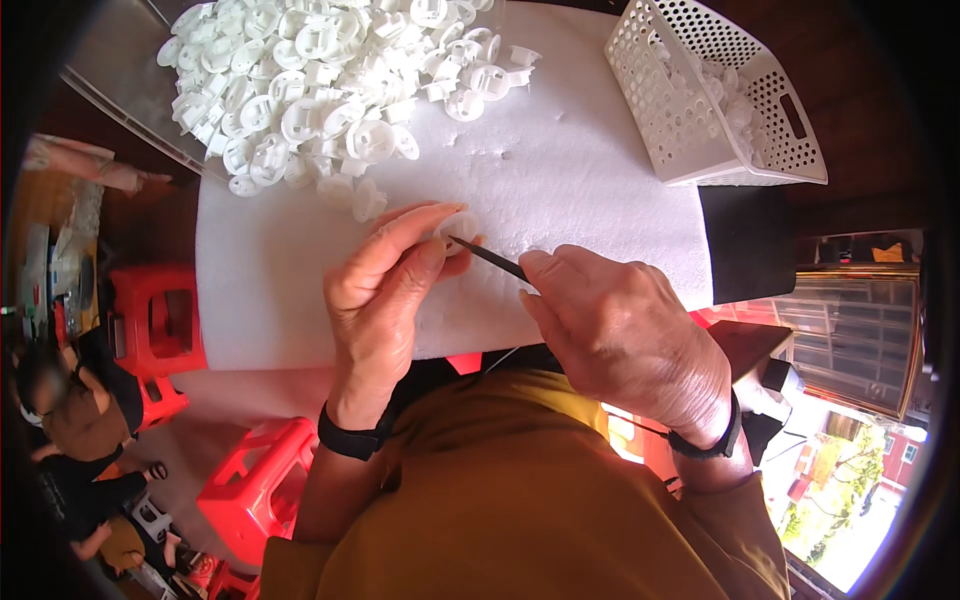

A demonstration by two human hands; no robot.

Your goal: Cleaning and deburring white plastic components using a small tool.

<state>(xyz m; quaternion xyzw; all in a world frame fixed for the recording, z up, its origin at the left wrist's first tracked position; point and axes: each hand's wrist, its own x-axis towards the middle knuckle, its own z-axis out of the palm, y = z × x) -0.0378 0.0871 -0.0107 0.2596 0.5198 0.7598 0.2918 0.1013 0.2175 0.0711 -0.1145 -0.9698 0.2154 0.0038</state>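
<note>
The left hand [385, 290] pinches one round white plastic part [458, 226] between thumb and fingertips, just above the white foam pad [560, 170] covering the tabletop. The right hand [625, 335] is closed around one thin dark blade [488, 257], its tip touching that part. Beyond the left hand lies a heap of white plastic parts [320, 80], too many to count. Beyond the right hand stands one tilted white perforated basket [690, 110] holding a few parts. Three red plastic stools [255, 490] stand below, left of the hands.
</note>
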